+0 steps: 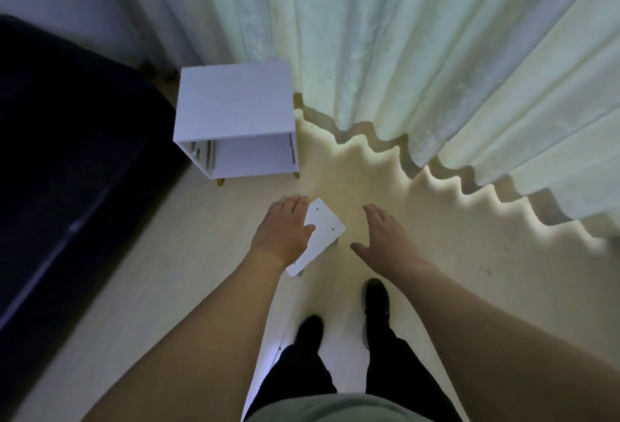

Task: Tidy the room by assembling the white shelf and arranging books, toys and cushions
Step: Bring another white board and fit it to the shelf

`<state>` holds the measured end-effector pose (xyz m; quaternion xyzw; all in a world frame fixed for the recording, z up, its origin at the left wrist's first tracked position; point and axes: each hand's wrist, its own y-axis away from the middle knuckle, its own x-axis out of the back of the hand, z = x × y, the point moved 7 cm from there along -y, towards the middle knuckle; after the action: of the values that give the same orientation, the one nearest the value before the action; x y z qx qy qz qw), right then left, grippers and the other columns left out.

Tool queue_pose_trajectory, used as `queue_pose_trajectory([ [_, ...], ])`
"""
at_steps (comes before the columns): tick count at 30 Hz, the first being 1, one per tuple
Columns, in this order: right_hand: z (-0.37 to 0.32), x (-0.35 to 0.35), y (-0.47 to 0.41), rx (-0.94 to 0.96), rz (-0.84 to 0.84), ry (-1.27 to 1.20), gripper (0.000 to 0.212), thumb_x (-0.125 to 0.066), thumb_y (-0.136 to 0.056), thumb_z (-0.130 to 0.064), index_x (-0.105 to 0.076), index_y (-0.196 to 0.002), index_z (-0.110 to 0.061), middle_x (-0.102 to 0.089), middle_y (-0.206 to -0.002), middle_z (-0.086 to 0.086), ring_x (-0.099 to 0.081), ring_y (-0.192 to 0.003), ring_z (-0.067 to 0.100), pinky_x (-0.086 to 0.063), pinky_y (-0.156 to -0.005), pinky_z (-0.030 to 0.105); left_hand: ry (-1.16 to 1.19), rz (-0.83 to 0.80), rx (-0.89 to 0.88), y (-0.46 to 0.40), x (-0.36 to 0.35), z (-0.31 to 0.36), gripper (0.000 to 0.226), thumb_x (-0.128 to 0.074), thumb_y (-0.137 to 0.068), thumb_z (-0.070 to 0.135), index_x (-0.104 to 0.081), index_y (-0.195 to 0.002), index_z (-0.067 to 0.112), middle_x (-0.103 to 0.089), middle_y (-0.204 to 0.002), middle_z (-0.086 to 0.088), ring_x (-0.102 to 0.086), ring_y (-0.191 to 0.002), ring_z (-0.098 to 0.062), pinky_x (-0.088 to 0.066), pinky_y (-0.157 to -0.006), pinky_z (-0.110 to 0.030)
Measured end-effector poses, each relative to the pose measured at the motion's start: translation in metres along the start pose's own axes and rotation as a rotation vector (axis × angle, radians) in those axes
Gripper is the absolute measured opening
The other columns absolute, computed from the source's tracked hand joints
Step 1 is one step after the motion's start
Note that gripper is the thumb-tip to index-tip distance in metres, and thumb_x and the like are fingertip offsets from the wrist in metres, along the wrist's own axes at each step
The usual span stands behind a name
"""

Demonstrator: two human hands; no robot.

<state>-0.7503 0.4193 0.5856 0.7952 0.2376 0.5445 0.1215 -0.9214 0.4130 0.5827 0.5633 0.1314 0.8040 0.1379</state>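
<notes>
A person stands on a pale floor, both hands stretched out over a loose white panel, with a white shelf unit nearby.

Pale curtains (419,52) fill the top and right, their wavy hem meeting the floor (167,254). A dark sofa (60,153) runs along the left edge. The white shelf (235,116) stands upright on short legs between sofa and curtains, its open front facing the viewer. Nearer the feet, a white panel (327,228) with small holes lies on the floor, tilted diagonally. The left hand (285,227) hovers over the panel's left side, partly hiding it, fingers straight, grip holding nothing. The right hand (385,237) is just beside the panel's right, fingers spread and loose, grip also empty. Two black shoes (375,301) stand below.
</notes>
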Motion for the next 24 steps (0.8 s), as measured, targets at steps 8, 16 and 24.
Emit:
queue_pose_trajectory([
  [8, 0.030, 0.010, 0.064, -0.160, 0.105, -0.113, 0.079, -0.059, -0.091, -0.033, -0.014, -0.151, -0.010, -0.016, -0.158, 0.006, -0.015, -0.146, 0.021, -0.012, -0.119, 0.032, -0.113, -0.036, -0.202, 0.011, 0.015, 0.057, 0.058, -0.038, -0.103, 0.034, -0.018, -0.153, 0.013, -0.017, -0.160, -0.007, -0.012, -0.148, -0.023, -0.009, -0.119, -0.033],
  [16, 0.085, 0.011, 0.116, -0.235, 0.147, -0.180, 0.080, -0.061, -0.090, -0.034, -0.016, -0.151, -0.010, -0.019, -0.158, 0.006, -0.017, -0.145, 0.022, -0.015, -0.119, 0.033, -0.153, -0.050, -0.317, 0.034, -0.012, 0.131, 0.058, -0.040, -0.103, 0.032, -0.018, -0.153, 0.012, -0.018, -0.160, -0.007, -0.012, -0.148, -0.022, -0.006, -0.118, -0.031],
  [24, 0.162, 0.019, 0.188, -0.372, 0.212, -0.254, 0.076, -0.061, -0.090, -0.032, -0.019, -0.149, -0.008, -0.024, -0.154, 0.008, -0.022, -0.143, 0.024, -0.018, -0.117, 0.032, -0.224, -0.060, -0.479, 0.048, -0.052, 0.219, 0.059, -0.043, -0.101, 0.032, -0.021, -0.152, 0.011, -0.023, -0.158, -0.009, -0.017, -0.147, -0.025, -0.008, -0.120, -0.034],
])
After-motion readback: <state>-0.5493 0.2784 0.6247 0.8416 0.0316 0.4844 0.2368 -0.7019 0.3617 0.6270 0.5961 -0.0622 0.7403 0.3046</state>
